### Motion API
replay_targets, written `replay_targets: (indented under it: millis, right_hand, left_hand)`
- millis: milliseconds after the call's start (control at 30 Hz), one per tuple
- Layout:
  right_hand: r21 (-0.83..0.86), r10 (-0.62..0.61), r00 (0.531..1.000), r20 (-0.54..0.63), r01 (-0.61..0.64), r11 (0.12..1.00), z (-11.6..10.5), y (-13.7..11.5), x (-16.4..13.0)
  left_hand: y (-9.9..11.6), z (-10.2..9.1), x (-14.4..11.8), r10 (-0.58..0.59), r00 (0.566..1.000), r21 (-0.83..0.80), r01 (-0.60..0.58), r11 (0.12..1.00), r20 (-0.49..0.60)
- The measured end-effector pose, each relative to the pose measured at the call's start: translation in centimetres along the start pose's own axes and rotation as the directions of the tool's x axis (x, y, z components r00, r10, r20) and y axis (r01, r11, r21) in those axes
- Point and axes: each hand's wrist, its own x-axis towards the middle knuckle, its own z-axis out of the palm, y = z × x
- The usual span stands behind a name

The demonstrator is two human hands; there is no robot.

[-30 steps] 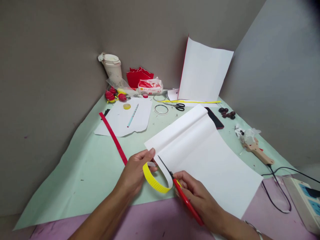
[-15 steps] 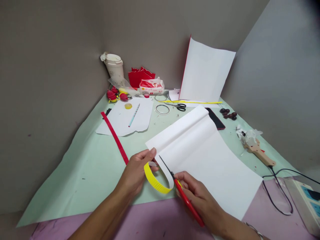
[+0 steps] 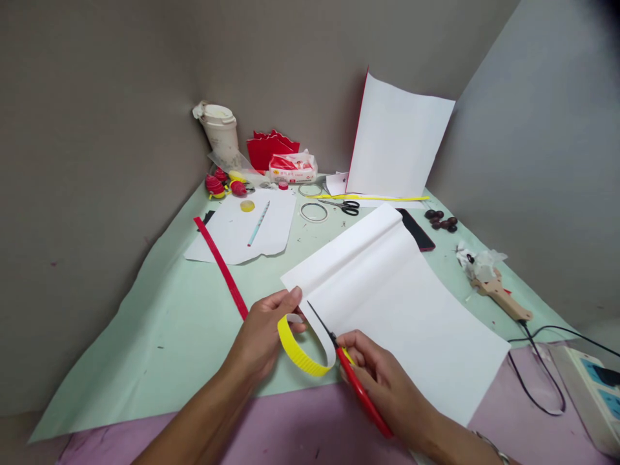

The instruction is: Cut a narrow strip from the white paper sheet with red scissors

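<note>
My right hand (image 3: 371, 365) is closed around red-handled scissors (image 3: 361, 387), whose dark blades lie along the edge of a large white-backed sheet (image 3: 387, 310). A narrow strip (image 3: 300, 358), yellow and ridged on its outer face and white inside, curls in a loop below the blades. My left hand (image 3: 266, 326) pinches the sheet's left corner between thumb and fingers, at the end of the looped strip. A red strip (image 3: 220, 265) lies just beyond the left hand, its near end hidden by it.
Black-handled scissors (image 3: 346, 206), tape rings (image 3: 314, 212) and a pen (image 3: 259, 223) lie farther back. A phone (image 3: 416, 230) is partly under the sheet. At right are a glue gun (image 3: 501, 297), its cable and a power strip (image 3: 588, 387). A lidded cup (image 3: 220, 132) stands back left.
The whole view has shifted very slightly. Both hands, the scissors and the curled strip keep nearly the same position.
</note>
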Motion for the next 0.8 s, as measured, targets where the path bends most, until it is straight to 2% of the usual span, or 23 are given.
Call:
replay_targets:
  millis: [367, 600, 800]
  right_hand:
    - [0.016, -0.007, 1.000, -0.020, 0.007, 1.000, 0.34, -0.38, -0.21]
    - [0.147, 0.013, 1.000, -0.005, -0.012, 0.989, 0.79, -0.17, -0.17]
    - [0.189, 0.022, 1.000, -0.001, -0.021, 0.982, 0.94, -0.21, -0.21]
  left_hand:
    - [0.58, 0.28, -0.58, 0.013, 1.000, -0.027, -0.013, 1.000, -0.006]
    - [0.76, 0.41, -0.58, 0.030, 1.000, -0.035, -0.030, 0.999, -0.002]
    - [0.74, 0.33, -0.85, 0.029, 1.000, -0.016, -0.029, 0.999, 0.001]
